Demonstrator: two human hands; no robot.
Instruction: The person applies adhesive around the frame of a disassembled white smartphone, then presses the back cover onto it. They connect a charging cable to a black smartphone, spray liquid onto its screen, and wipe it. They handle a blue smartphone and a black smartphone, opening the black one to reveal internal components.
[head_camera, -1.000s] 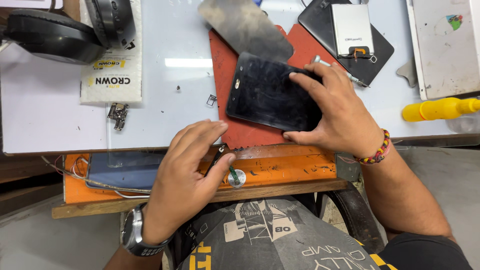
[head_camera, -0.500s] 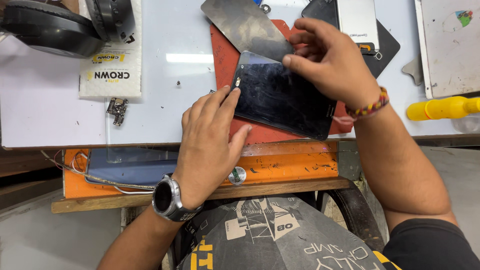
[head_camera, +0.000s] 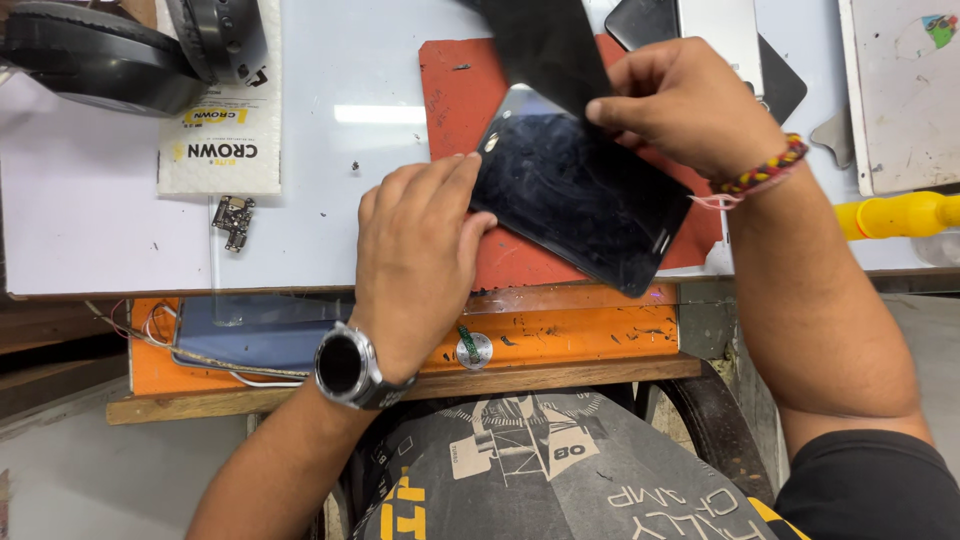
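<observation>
The left hand (head_camera: 415, 250) lies flat, palm down, fingers stretched toward the right hand (head_camera: 685, 105), which is curled in a pinch, wrist bent, forearm angled outward.

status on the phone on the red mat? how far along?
Done: the phone lies screen-up and tilted on the red mat, its glass smudged. In hand: the left hand steadies its left edge while the right hand holds a dark flexible sheet pinched above its top end. Left: the sheet is not yet flat on the screen, and a small loose part lies on the white table.
</observation>
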